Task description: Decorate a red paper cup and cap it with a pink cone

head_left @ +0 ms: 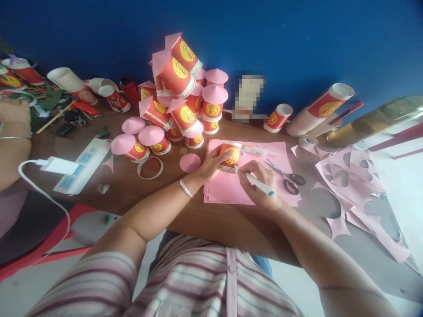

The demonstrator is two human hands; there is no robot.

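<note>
Red paper cup with a round yellow emblem [233,156] was held within the curled fingers of the left hand [209,166], above a stack of flat pink paper sheets [224,191]. The left thumb was laid across the printed front; the other left fingers were largely hidden behind. A slim white marker with a teal end [261,185] was pinched between the fingers of the right hand [262,196], its tip directed at the cup's lower edge; whether contact was made could not be told. The side grip was judged to be used so that the cup was steadied and its lower edge left exposed.

Beyond the right fingers, a white pen with an orange tip [259,152] was laid on the sheets. To their right, scissors with black handles [284,174] were placed, probably within easy reach, though movement on that side was thereby restricted. Farther right, cut pink paper scraps [366,185] were heaped. Left of the left fingers, a flat pink paper disc [190,163] and a thin white ring [150,178] were set down. Beyond these, reach was judged to be obstructed by piled red cups with pink conical paper tops [187,115].
</note>
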